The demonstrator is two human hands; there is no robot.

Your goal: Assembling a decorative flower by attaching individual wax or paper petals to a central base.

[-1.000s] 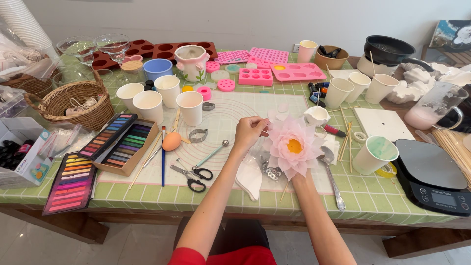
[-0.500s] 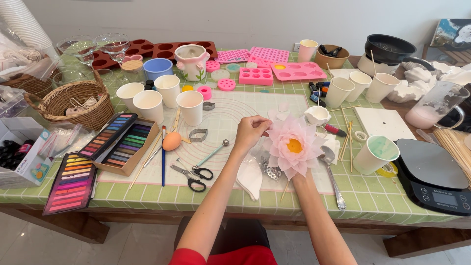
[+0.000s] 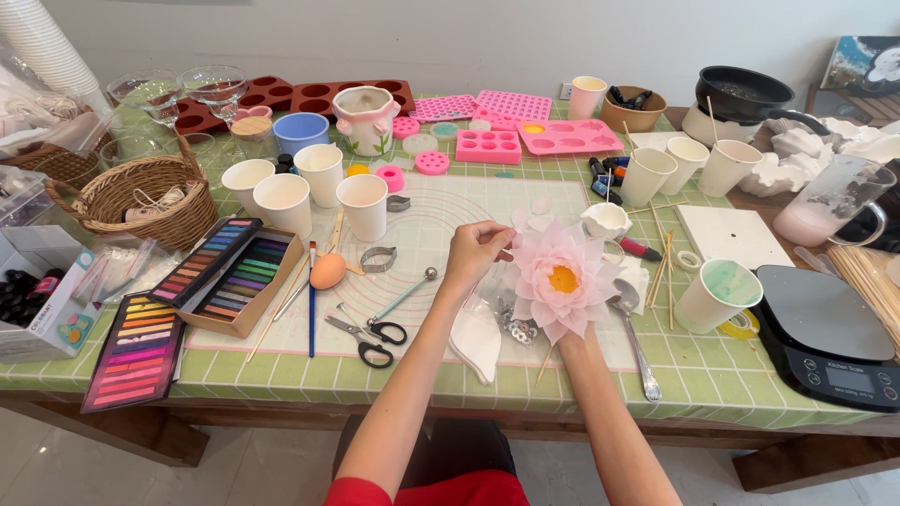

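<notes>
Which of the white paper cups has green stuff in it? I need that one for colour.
The paper cup standing alone right of the pink flower, beside the black scale. Its inside shows pale green; the other cups look plain white inside.

Waxy matt pink flower (image 3: 561, 279), glossy metal spoon (image 3: 634, 333), woven wicker basket (image 3: 141, 199), paper cups (image 3: 361, 205).

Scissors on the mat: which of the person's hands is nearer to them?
Left. The left hand is up and right of the scissors; the right hand, hidden behind the pink flower, is farther right.
</notes>
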